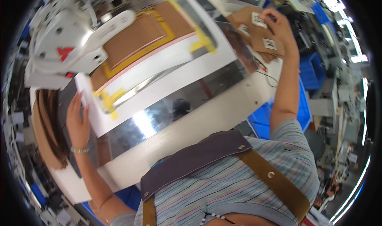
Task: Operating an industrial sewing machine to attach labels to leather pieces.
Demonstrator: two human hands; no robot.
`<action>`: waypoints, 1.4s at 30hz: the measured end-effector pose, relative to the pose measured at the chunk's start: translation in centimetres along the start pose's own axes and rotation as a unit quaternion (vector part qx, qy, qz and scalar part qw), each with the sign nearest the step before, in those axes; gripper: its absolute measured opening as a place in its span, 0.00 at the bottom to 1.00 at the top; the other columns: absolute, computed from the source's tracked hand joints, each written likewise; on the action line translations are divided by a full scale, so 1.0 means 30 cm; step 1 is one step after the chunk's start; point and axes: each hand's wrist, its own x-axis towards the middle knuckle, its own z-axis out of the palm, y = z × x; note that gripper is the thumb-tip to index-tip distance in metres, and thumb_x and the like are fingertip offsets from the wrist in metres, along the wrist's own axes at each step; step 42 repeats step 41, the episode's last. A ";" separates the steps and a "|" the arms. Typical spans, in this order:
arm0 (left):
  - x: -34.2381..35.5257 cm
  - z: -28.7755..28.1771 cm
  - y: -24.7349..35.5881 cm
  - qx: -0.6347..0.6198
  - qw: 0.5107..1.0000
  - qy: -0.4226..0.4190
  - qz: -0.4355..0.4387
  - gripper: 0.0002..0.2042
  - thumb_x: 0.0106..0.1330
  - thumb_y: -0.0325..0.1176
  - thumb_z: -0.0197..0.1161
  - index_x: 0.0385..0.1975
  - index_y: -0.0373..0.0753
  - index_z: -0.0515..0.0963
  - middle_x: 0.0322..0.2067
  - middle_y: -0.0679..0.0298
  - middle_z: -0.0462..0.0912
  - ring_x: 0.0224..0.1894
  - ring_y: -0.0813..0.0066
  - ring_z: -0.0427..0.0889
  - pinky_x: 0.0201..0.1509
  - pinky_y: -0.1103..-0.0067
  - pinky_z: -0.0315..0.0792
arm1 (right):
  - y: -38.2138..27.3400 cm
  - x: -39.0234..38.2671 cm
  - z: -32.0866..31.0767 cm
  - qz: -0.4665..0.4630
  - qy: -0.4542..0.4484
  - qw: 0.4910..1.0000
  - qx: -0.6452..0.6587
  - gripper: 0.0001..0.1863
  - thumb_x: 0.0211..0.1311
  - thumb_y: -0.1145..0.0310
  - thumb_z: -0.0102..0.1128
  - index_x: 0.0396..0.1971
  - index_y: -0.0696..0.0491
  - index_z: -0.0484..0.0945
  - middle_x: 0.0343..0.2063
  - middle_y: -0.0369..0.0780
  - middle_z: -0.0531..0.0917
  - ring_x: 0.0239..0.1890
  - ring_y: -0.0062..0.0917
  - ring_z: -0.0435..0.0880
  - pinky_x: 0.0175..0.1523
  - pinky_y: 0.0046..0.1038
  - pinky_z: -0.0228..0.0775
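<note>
My right hand (280, 27) is at the far right with its fingers curled down in a pinch, at the edge of a white printed label on a stack of flat brown pieces (256, 41). More of these pieces carry similar labels. My left hand (78, 120) is open beside the left edge of a white sheet (155, 102), fingers stretched and thumb apart. On the sheet lies a brown panel (135, 43) inside a yellow frame (171, 35), with yellow tape (203, 45) at the corners. Whether my left fingertips touch the sheet is blurred.
A white sewing machine (59, 39) reaches over the panel from the left. Brown strips (49, 126) hang over the table's left side. A shiny metal plate (159, 120) lies under the sheet. Blue bins (310, 71) stand to the right, below the table. A thin cable (272, 81) loops near the labelled pieces.
</note>
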 end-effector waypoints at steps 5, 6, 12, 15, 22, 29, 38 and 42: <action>0.143 0.099 -0.007 -0.019 0.998 -0.026 0.053 0.19 0.76 0.27 0.59 0.65 0.34 0.78 0.71 0.50 0.75 0.75 0.42 0.68 0.79 0.59 0.63 | -0.409 0.238 0.407 -0.036 -0.108 0.993 0.044 0.10 0.74 0.67 0.67 0.51 0.50 0.87 0.34 0.30 0.82 0.38 0.15 0.79 0.48 0.22 0.72; 0.178 0.132 -0.013 0.003 0.997 -0.005 0.072 0.18 0.77 0.29 0.59 0.63 0.29 0.78 0.66 0.45 0.78 0.72 0.40 0.69 0.77 0.57 0.64 | -0.439 0.277 0.487 -0.103 -0.133 0.986 -0.010 0.13 0.74 0.66 0.66 0.54 0.46 0.88 0.36 0.32 0.82 0.40 0.18 0.80 0.49 0.23 0.73; 0.317 0.244 -0.029 -0.069 0.994 -0.006 0.080 0.16 0.78 0.34 0.60 0.56 0.27 0.81 0.55 0.43 0.83 0.63 0.38 0.74 0.70 0.57 0.66 | -0.642 0.361 0.943 -0.250 -0.126 0.956 -0.086 0.13 0.64 0.73 0.66 0.46 0.45 0.92 0.43 0.40 0.89 0.49 0.39 0.85 0.53 0.41 0.80; 0.349 0.263 -0.002 -0.160 0.986 -0.007 0.043 0.18 0.80 0.38 0.59 0.54 0.27 0.82 0.55 0.42 0.83 0.63 0.40 0.75 0.70 0.60 0.67 | -0.667 0.373 1.035 -0.235 -0.167 0.952 -0.103 0.14 0.63 0.73 0.66 0.45 0.45 0.93 0.44 0.40 0.89 0.51 0.39 0.85 0.54 0.41 0.81; 0.354 0.318 -0.083 -0.135 0.986 -0.052 0.087 0.19 0.80 0.40 0.61 0.64 0.38 0.82 0.57 0.48 0.85 0.63 0.48 0.79 0.72 0.67 0.68 | -0.693 0.344 1.127 -0.286 -0.180 0.938 -0.073 0.15 0.65 0.70 0.64 0.49 0.44 0.92 0.49 0.40 0.88 0.60 0.36 0.83 0.60 0.42 0.78; 0.405 0.350 -0.138 -0.326 0.942 -0.067 0.036 0.19 0.80 0.35 0.59 0.67 0.39 0.79 0.61 0.52 0.84 0.65 0.54 0.79 0.71 0.68 0.69 | -0.667 0.237 1.208 -0.376 -0.180 0.909 0.006 0.23 0.67 0.77 0.59 0.56 0.39 0.90 0.64 0.38 0.83 0.66 0.37 0.78 0.71 0.43 0.69; 0.495 0.293 -0.025 -0.042 0.985 -0.112 0.125 0.22 0.83 0.39 0.55 0.75 0.46 0.73 0.77 0.67 0.70 0.81 0.62 0.61 0.86 0.66 0.50 | -0.658 0.227 1.188 -0.365 -0.208 0.907 0.012 0.24 0.66 0.76 0.59 0.55 0.36 0.91 0.64 0.38 0.83 0.67 0.36 0.77 0.72 0.43 0.67; 0.486 0.297 -0.040 -0.034 0.986 -0.046 0.156 0.25 0.75 0.35 0.66 0.73 0.50 0.76 0.71 0.58 0.77 0.73 0.58 0.73 0.79 0.64 0.63 | -0.662 0.236 1.197 -0.364 -0.222 0.904 0.019 0.23 0.66 0.75 0.60 0.55 0.36 0.91 0.64 0.39 0.83 0.68 0.37 0.77 0.73 0.44 0.66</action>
